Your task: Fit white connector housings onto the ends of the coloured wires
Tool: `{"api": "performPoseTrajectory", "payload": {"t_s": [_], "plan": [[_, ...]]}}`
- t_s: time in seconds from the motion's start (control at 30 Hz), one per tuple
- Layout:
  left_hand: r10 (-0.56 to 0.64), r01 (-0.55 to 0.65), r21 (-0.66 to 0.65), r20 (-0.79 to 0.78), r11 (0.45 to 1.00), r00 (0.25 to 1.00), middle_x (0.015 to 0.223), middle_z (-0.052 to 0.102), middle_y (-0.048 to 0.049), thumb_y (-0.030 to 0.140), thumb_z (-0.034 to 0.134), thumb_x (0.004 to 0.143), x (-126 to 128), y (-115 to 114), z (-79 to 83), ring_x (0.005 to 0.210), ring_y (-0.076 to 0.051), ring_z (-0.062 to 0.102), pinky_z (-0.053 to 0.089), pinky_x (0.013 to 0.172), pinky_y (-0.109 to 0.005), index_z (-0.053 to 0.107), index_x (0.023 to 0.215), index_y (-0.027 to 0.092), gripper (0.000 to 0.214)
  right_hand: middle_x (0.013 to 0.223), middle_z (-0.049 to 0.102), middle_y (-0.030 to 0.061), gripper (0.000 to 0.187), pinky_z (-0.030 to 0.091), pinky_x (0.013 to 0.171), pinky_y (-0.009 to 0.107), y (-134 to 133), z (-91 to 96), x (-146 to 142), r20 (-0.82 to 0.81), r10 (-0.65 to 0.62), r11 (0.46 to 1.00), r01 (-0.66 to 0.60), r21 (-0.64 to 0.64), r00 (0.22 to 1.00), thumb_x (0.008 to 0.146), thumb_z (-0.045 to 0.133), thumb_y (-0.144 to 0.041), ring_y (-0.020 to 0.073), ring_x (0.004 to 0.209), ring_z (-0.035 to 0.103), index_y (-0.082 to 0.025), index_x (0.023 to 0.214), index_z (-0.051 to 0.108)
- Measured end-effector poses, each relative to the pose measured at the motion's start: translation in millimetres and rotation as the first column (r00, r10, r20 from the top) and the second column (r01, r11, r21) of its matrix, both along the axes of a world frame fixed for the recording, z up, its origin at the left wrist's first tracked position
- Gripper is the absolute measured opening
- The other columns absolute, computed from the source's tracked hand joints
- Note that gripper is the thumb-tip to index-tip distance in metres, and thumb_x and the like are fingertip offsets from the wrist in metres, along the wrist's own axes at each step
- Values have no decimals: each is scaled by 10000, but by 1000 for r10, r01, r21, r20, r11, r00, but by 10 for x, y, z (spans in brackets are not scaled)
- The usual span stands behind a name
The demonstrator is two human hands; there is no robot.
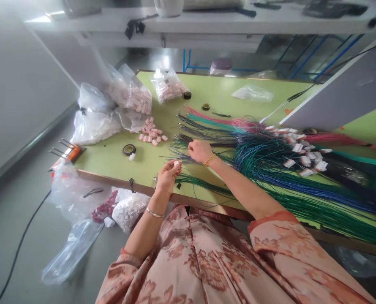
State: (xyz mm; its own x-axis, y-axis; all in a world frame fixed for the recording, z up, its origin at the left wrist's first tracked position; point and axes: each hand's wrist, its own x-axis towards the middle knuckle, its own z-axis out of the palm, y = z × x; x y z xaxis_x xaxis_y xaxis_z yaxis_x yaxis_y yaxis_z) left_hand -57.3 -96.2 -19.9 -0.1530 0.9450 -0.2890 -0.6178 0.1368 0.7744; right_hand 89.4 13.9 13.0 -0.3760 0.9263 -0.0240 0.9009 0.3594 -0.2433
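Between the fingers of my left hand (168, 176), near the table's front edge, is a small white connector housing (176, 164). My right hand (200, 151) is closed over the ends of the dark wires (188, 138); whether a single wire is pinched in it is hidden by the fingers. Green wires (203, 182) run along the table just beneath my right forearm. To the left of my hands lies a loose pile of pink-and-white connector housings (151, 133). Wires with white connectors (306, 160) fitted are heaped at the right.
Clear bags of housings (134, 99) stand at the back left of the green table (112, 162). A roll of black tape (129, 149) lies at left, with an orange pronged holder (70, 155) at the corner. A shelf (207, 25) crosses above. Plastic bags (77, 198) hang below the edge.
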Motion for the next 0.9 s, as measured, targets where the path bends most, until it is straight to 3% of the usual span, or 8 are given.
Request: {"api": "performPoseTrajectory", "payload": {"t_s": [0.23, 0.37, 0.47, 0.57, 0.7, 0.9], "plan": [[-9, 9, -5, 19, 1000, 1000, 815, 682, -34, 226, 880, 567, -16, -23, -3, 677, -72, 574, 444, 647, -218, 704, 871, 117, 367, 1097, 668, 199, 291, 438, 770, 323, 49, -104, -34, 107, 53, 999, -52, -5, 993, 940, 417, -217, 281, 976, 643, -96, 1124, 607], [-15, 15, -4, 28, 1000, 999, 810, 679, -32, 220, 878, 573, -17, -22, -20, 683, -76, 580, 449, 654, -226, 701, 881, 118, 369, 919, 713, 121, 231, 396, 692, 287, 108, -12, -40, -32, 26, 999, -27, -30, 999, 925, 451, -216, 218, 803, 636, -135, 1058, 622], [-21, 21, -5, 34, 1000, 999, 802, 681, -29, 220, 881, 568, -15, -23, -25, 678, -77, 580, 448, 650, -227, 702, 881, 122, 374, 833, 708, 73, 155, 371, 663, 256, 154, 51, -160, -203, 82, 996, -88, -21, 976, 873, 510, -199, 162, 718, 585, -155, 925, 649], [-16, 16, -9, 32, 1000, 999, 801, 683, -31, 219, 879, 576, -12, -28, -17, 680, -79, 579, 448, 658, -231, 702, 886, 121, 371, 746, 676, 33, 113, 369, 637, 225, 185, 95, -370, -440, 153, 983, -182, -24, 885, 817, 536, -189, 119, 659, 532, -146, 824, 640], [-8, 8, -15, 35, 1000, 999, 805, 688, -28, 207, 870, 596, -12, -38, -6, 691, -79, 582, 446, 673, -230, 700, 892, 127, 350, 653, 611, -7, 126, 372, 592, 208, 137, 152, -546, -691, 143, 965, -254, -60, 709, 765, 539, -237, 95, 603, 482, -137, 739, 610], [15, -20, 31, 132, 999, 991, 859, 689, -36, 137, 830, 646, -13, -24, 11, 724, -80, 588, 454, 700, -222, 698, 925, 142, 310, 630, 599, -2, 178, 371, 566, 219, -171, 183, -284, -785, 93, 947, -299, -120, 613, 696, 582, -305, 94, 586, 470, -132, 696, 622]]}}
